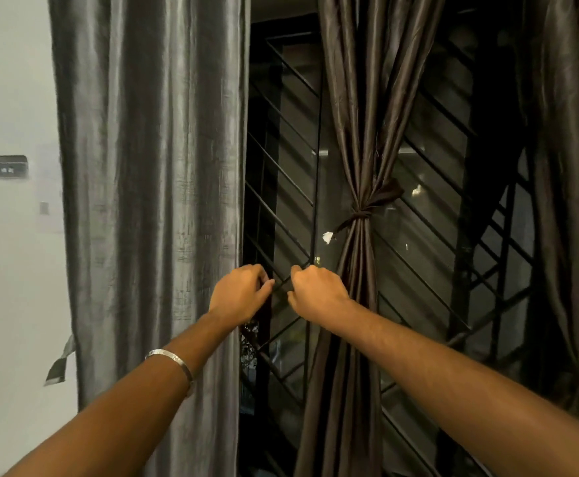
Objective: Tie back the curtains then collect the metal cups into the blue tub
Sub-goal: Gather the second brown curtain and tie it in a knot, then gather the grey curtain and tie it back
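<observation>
The grey curtain [150, 201] hangs loose left of the window grille [281, 187]; the brown curtain [360, 166] is already tied. Left hand [238, 294] fingers curl at the grey edge, grip uncertain. Right hand [315, 292] is curled, its contents hidden. Risk: slick fabric slipping free while being gathered. No cups visible.

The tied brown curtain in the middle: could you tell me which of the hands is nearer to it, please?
Right. The right hand sits against the tied brown curtain, below its knot; the left hand is farther left, at the hanging grey curtain edge.

Head view (close) toward curtain [150, 201]
</observation>
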Demonstrator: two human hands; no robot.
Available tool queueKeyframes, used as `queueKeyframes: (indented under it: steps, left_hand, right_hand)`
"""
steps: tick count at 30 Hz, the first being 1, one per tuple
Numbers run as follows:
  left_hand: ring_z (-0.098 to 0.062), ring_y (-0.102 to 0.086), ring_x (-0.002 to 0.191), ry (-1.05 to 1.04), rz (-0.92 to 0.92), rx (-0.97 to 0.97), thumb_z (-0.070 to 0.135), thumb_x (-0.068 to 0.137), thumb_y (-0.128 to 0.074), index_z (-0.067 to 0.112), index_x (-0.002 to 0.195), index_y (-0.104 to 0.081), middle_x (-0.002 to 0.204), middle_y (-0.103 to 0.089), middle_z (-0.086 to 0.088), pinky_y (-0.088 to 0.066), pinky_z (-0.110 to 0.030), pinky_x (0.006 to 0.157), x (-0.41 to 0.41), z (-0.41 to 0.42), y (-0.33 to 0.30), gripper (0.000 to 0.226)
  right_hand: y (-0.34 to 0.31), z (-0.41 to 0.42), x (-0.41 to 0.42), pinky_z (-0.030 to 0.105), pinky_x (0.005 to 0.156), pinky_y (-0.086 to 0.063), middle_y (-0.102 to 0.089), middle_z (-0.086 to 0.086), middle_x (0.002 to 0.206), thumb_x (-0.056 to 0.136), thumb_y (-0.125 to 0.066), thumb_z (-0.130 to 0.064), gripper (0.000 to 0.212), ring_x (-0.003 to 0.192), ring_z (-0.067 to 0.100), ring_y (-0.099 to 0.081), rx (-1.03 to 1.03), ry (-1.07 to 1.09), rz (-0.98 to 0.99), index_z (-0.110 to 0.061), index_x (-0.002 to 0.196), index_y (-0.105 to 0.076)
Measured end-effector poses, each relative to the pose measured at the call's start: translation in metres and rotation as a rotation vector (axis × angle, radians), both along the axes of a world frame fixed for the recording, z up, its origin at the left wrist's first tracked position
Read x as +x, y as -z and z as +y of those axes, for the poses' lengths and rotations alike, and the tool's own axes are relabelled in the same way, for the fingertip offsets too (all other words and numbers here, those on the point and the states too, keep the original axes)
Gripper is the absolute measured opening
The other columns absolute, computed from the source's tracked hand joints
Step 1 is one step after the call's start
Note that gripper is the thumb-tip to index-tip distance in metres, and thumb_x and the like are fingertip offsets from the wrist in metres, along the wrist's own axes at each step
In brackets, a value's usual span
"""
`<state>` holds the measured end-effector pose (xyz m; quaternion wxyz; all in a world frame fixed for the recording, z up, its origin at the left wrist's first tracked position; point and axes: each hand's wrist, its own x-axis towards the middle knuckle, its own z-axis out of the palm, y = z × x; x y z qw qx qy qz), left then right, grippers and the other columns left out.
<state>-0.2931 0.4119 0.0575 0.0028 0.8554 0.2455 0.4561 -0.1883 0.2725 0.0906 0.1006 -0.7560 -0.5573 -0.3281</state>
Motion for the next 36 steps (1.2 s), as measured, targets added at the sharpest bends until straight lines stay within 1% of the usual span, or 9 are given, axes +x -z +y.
queueKeyframes:
  steps: [10, 15, 18, 20, 22, 27, 30, 34, 36]
  left_hand:
    - [-0.013, -0.055, 0.068, 0.092, -0.038, 0.012, 0.038, 0.094, -0.053, 0.024, 0.078, -0.052, 0.074, -0.055, 0.009, -0.037, -0.027, 0.054, -0.076, 0.074, 0.005, 0.021]
    - [-0.016, -0.058, 0.083, 0.126, -0.132, 0.041, 0.036, 0.091, -0.061, 0.021, 0.099, -0.055, 0.096, -0.056, 0.006, -0.049, -0.037, 0.070, -0.117, 0.120, 0.016, 0.018]
    - [-0.020, -0.058, 0.092, 0.082, -0.170, 0.072, 0.034, 0.089, -0.064, 0.017, 0.106, -0.056, 0.105, -0.056, 0.000, -0.051, -0.041, 0.079, -0.136, 0.143, 0.019, 0.026]
    - [-0.022, -0.058, 0.094, 0.042, -0.224, 0.092, 0.031, 0.086, -0.069, 0.015, 0.107, -0.056, 0.107, -0.054, -0.003, -0.052, -0.040, 0.079, -0.147, 0.154, 0.021, 0.029]
    - [-0.024, -0.058, 0.096, -0.014, -0.277, 0.090, 0.028, 0.084, -0.072, 0.012, 0.108, -0.057, 0.110, -0.054, -0.006, -0.052, -0.041, 0.079, -0.157, 0.161, 0.022, 0.032]
    - [-0.028, -0.053, 0.106, -0.164, -0.317, 0.009, 0.033, 0.081, -0.075, 0.012, 0.116, -0.053, 0.121, -0.049, -0.011, -0.050, -0.040, 0.088, -0.164, 0.172, 0.024, 0.046]
    - [-0.030, -0.050, 0.107, -0.209, -0.345, -0.004, 0.033, 0.078, -0.078, 0.011, 0.120, -0.050, 0.123, -0.046, -0.014, -0.049, -0.043, 0.090, -0.161, 0.173, 0.023, 0.055]
    - [-0.033, -0.047, 0.108, -0.269, -0.402, -0.036, 0.032, 0.075, -0.081, 0.007, 0.123, -0.046, 0.122, -0.044, -0.018, -0.048, -0.045, 0.089, -0.152, 0.171, 0.017, 0.064]
    - [-0.036, -0.046, 0.110, -0.276, -0.452, -0.076, 0.030, 0.073, -0.083, 0.004, 0.126, -0.044, 0.123, -0.044, -0.020, -0.048, -0.048, 0.092, -0.148, 0.171, 0.015, 0.071]
  right_hand:
    - [0.004, 0.082, -0.064, 0.042, 0.077, -0.052, -0.064, 0.017, 0.114, 0.090, -0.058, -0.042, 0.048, 0.103, 0.036, -0.063, 0.080, 0.072, 0.174, -0.004, 0.119, -0.050]
    - [0.009, 0.116, -0.085, 0.039, 0.079, -0.051, -0.061, 0.017, 0.118, 0.088, -0.062, -0.041, 0.052, 0.106, 0.036, -0.062, 0.172, 0.123, 0.405, -0.002, 0.120, -0.050]
    - [0.014, 0.129, -0.089, 0.032, 0.066, -0.045, -0.062, 0.013, 0.105, 0.088, -0.064, -0.037, 0.040, 0.094, 0.031, -0.062, 0.289, 0.123, 0.640, -0.004, 0.108, -0.054]
    - [0.015, 0.135, -0.090, 0.029, 0.064, -0.041, -0.062, 0.011, 0.095, 0.088, -0.062, -0.027, 0.021, 0.091, 0.030, -0.063, 0.409, 0.139, 0.777, -0.008, 0.092, -0.055]
    - [0.015, 0.140, -0.088, 0.027, 0.063, -0.038, -0.063, 0.012, 0.092, 0.089, -0.058, -0.017, 0.011, 0.085, 0.028, -0.061, 0.516, 0.153, 0.879, -0.006, 0.091, -0.057]
    - [0.020, 0.139, -0.080, 0.033, 0.068, -0.044, -0.060, 0.017, 0.114, 0.097, -0.043, -0.010, 0.025, 0.084, 0.028, -0.055, 0.678, 0.138, 1.085, -0.003, 0.120, -0.049]
    - [0.023, 0.133, -0.073, 0.037, 0.076, -0.046, -0.055, 0.011, 0.111, 0.101, -0.037, -0.017, 0.035, 0.092, 0.028, -0.057, 0.692, 0.117, 1.121, -0.005, 0.133, -0.040]
    - [0.030, 0.121, -0.063, 0.035, 0.086, -0.046, -0.056, 0.003, 0.113, 0.088, -0.061, -0.054, 0.066, 0.106, 0.027, -0.058, 0.710, 0.000, 1.127, -0.010, 0.133, -0.042]
    - [0.034, 0.117, -0.054, 0.030, 0.084, -0.050, -0.060, -0.002, 0.104, 0.079, -0.075, -0.048, 0.065, 0.100, 0.021, -0.062, 0.689, -0.052, 1.062, -0.012, 0.128, -0.053]
